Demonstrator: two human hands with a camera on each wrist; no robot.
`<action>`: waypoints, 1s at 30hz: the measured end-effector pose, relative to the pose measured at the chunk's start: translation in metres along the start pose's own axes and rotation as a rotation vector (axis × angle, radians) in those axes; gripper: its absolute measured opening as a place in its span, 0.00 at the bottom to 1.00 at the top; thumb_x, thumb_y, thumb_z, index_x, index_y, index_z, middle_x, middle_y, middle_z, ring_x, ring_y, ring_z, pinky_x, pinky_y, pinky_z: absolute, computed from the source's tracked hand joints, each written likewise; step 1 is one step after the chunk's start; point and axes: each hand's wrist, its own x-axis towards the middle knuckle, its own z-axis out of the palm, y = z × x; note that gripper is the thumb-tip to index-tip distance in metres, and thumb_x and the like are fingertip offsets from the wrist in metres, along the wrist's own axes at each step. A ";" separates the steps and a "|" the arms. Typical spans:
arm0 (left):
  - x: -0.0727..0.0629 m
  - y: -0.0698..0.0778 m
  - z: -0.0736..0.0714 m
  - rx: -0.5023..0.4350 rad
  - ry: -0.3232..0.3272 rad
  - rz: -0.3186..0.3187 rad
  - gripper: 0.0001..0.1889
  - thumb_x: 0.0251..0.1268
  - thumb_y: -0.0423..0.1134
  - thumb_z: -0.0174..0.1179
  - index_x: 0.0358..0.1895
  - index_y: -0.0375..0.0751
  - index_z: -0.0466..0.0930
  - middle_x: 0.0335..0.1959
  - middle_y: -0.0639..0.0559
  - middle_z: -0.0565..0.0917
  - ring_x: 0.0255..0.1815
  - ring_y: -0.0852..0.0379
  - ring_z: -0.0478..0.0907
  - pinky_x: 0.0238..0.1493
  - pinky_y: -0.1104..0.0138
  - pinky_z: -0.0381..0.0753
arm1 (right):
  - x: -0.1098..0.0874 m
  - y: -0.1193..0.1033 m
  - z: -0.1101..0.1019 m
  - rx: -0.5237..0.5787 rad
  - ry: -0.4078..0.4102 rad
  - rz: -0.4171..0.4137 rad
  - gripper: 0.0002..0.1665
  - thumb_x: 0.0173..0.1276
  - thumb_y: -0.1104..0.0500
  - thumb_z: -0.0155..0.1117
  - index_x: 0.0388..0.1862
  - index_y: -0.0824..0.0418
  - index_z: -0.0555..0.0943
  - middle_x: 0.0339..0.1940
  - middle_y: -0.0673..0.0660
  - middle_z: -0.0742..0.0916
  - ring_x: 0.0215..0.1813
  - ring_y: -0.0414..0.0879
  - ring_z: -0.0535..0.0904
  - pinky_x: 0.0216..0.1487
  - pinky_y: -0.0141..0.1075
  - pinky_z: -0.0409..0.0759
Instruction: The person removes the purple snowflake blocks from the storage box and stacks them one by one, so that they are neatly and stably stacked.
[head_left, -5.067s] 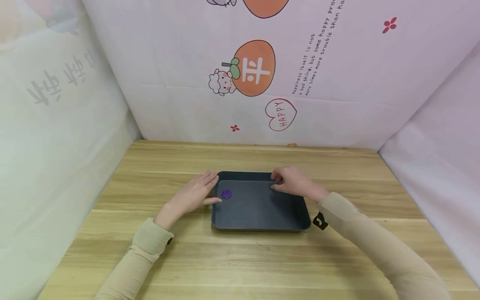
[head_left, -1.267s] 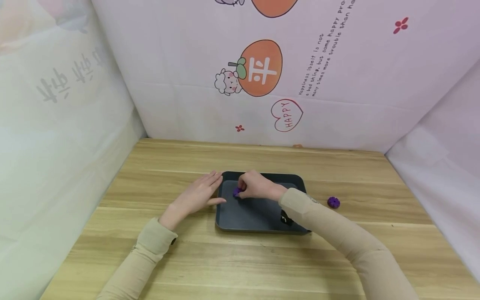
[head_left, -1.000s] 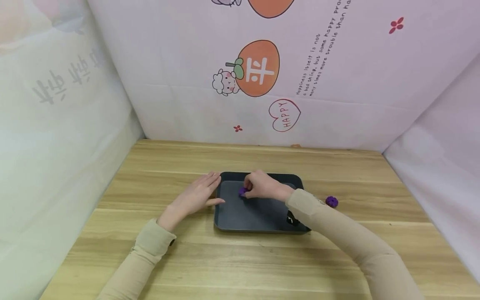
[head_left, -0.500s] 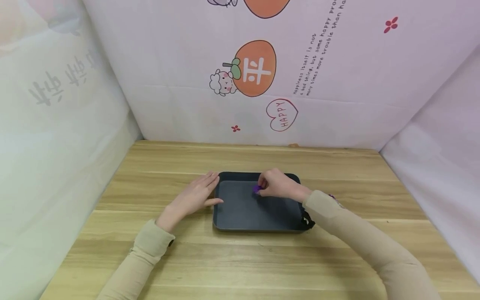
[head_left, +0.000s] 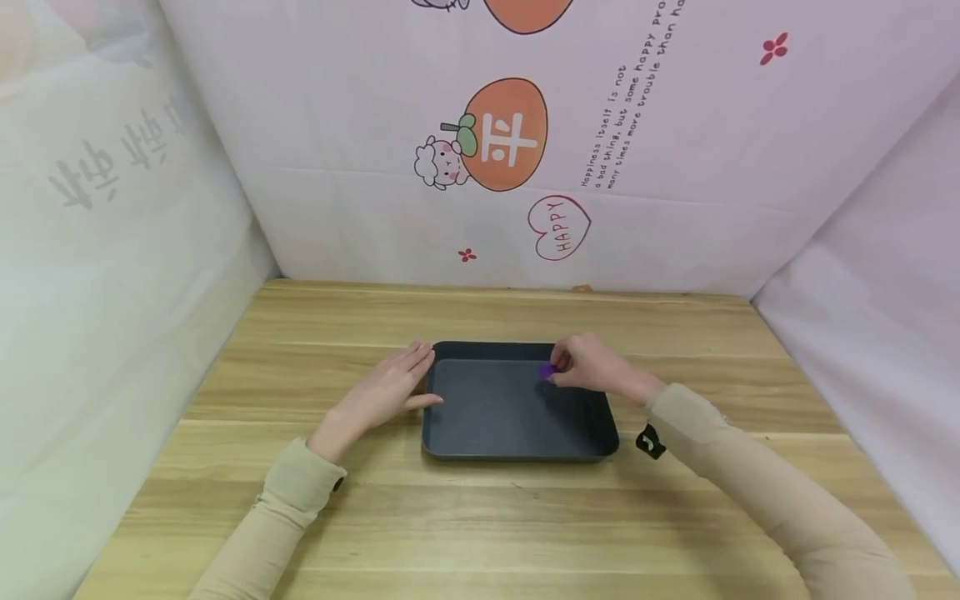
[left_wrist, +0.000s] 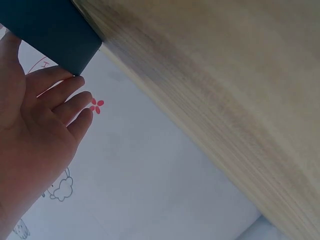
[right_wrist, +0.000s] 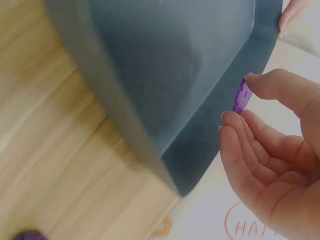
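The thumb and fingertips of my right hand (head_left: 588,364) pinch a small purple plastic disc with a notched edge (right_wrist: 242,95). The disc is tilted on edge, over the back right part of a shallow dark grey tray (head_left: 495,408). My left hand (head_left: 386,387) lies at the tray's left side, its fingers extended along the rim and the thumb reaching over the inside. In the left wrist view those fingers (left_wrist: 75,85) touch the outside of the tray wall.
A second purple disc (right_wrist: 30,235) lies on the wooden table (head_left: 480,517) to the right of the tray, hidden behind the right sleeve in the head view. A black wrist-camera mount (head_left: 650,442) hangs at the right cuff. Printed cloth walls (head_left: 375,217) enclose the table's back and sides.
Five seconds ago a disc lay in the tray's left part. My right hand has since pinched a disc there and carried it rightward across the tray. My left hand has stayed put.
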 end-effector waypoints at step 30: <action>0.000 0.002 -0.001 0.027 0.036 0.018 0.39 0.66 0.58 0.61 0.69 0.29 0.69 0.72 0.34 0.70 0.74 0.39 0.68 0.73 0.49 0.71 | -0.064 0.058 -0.031 -0.015 0.037 0.156 0.11 0.61 0.61 0.71 0.36 0.70 0.84 0.32 0.61 0.89 0.35 0.48 0.84 0.40 0.43 0.87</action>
